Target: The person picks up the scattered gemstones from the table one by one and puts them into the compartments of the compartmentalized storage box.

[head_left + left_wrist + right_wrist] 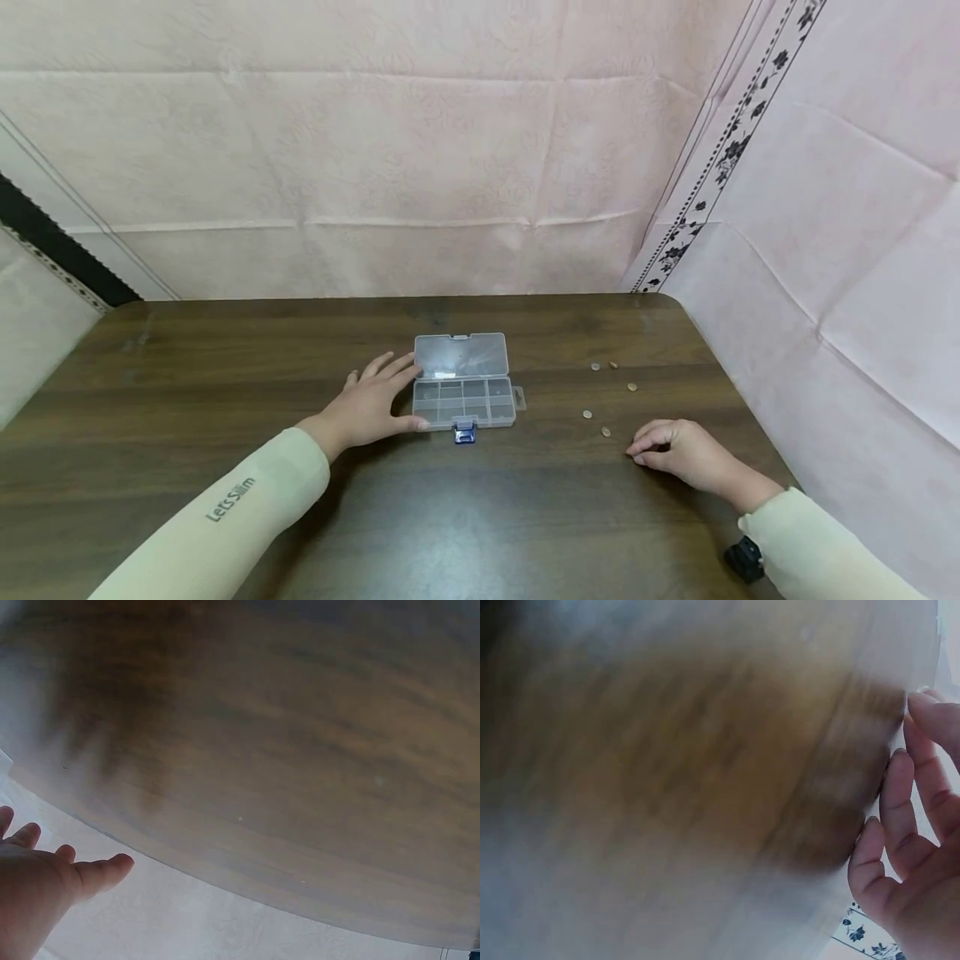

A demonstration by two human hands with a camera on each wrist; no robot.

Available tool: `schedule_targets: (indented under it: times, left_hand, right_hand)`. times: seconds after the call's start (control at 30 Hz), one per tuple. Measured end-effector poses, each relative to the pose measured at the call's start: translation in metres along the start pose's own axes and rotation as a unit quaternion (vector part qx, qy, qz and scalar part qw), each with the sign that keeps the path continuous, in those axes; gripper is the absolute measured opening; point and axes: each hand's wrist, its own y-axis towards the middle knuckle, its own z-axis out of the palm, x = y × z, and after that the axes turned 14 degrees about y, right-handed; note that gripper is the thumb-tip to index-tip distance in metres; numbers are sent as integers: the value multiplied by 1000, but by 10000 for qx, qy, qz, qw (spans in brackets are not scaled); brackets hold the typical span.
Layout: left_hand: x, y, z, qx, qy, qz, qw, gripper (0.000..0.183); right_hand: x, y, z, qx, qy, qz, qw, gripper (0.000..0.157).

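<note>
A clear plastic compartment box (459, 357) lies with its lid folded back, and its small divided cells face up. My left hand (366, 410) is at the box's left side, fingers spread, the thumb by the front left corner and fingertips beside the lid. In the left wrist view only part of that hand shows. Several small round button-like discs (587, 414) lie scattered right of the box. Just right of the nearest disc, my right hand (686, 454) rests low at the tabletop, fingers bent and thumb near the index fingertip. Whether a disc is between them is hidden.
A blue clasp (464, 433) sticks out from the box's front, and a clear hanging tab (519, 397) from its right side. The brown wooden table (360, 525) ends at a pale cloth backdrop (420, 167). Another pale cloth (862, 250) hangs along the right edge.
</note>
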Motion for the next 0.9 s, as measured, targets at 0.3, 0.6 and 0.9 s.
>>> schedule_targets:
  times: [0.3, 0.6, 0.9]
  left_hand:
    - [-1, -2, 0, 59, -54, -24, 10000, 94]
    - [0, -3, -2, 44, 29, -40, 10000, 95]
    - [0, -1, -1, 91, 22, -71, 9999, 96]
  right_hand:
    - [11, 1, 4, -199, -413, -60, 9989, 14]
    - [30, 7, 10, -1303, -1079, -945, 9810, 18]
    - [42, 22, 20, -1717, -1262, -1784, 9606, 23]
